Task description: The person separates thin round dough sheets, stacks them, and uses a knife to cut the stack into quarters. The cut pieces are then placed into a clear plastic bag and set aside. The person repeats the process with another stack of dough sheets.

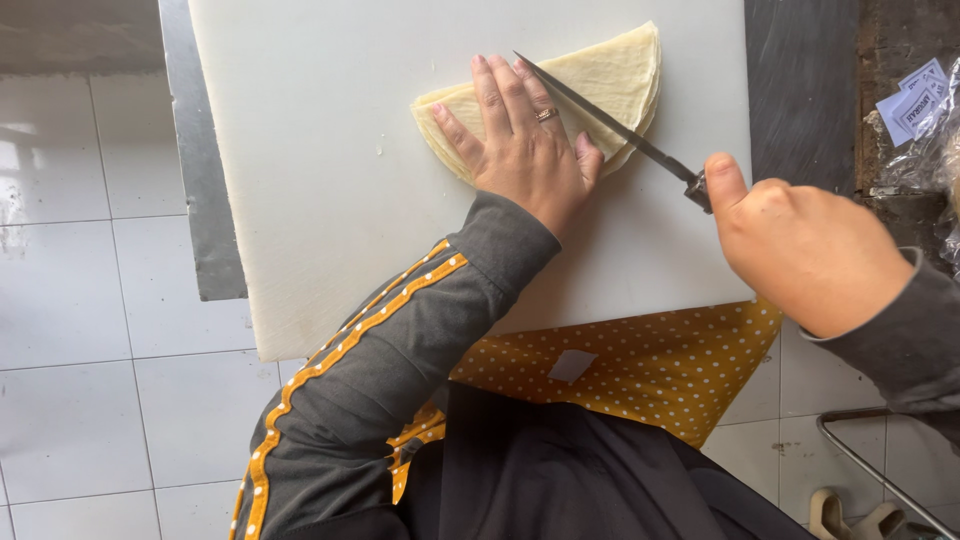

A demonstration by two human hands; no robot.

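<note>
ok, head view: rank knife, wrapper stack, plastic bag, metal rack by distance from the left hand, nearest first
1. Wrapper stack: under the left hand, touching.
2. Knife: blade just right of the fingers.
3. Plastic bag: far right edge.
4. Metal rack: bottom right, on the floor.

Both arms wear dark grey long sleeves. Up from the left hand (525, 150), the left sleeve (400, 350) carries two yellow bands dotted with white along its length, running from cuff towards shoulder. A ring (546, 114) sits on a finger of that hand. Behind the right hand (805, 250), the right sleeve (905, 340) is plain grey. Below the hands, a yellow cloth (650, 370) with white dots lies over dark clothing.
</note>
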